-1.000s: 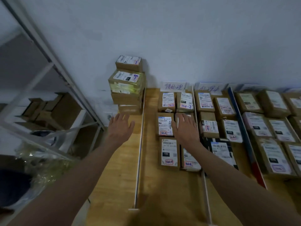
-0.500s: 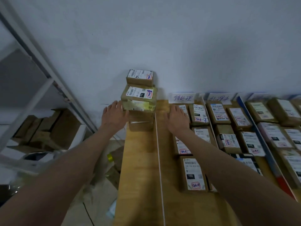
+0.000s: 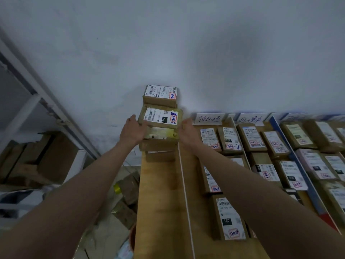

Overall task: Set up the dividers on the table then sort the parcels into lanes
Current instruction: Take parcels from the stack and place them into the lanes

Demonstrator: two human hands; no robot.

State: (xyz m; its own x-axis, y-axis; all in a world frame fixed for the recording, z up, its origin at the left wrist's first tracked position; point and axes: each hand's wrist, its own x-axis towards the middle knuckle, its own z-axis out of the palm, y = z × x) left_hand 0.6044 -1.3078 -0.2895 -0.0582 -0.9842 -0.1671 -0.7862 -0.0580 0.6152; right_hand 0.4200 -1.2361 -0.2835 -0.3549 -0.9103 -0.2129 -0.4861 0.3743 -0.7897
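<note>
At the far left corner of the bench [image 3: 158,202], against the wall, our stack of parcels [image 3: 160,128] waits in the lane left of the white divider [image 3: 184,184]. From the head view, our left hand [image 3: 131,132] and right hand [image 3: 188,131] press flat on opposite sides of the yellow-taped parcel [image 3: 161,121], fingers straight rather than curled. We should squeeze evenly and lift level, since the top parcel [image 3: 160,95] rides loose above. Sorted parcels [image 3: 229,139] fill the lanes to the right.
</note>
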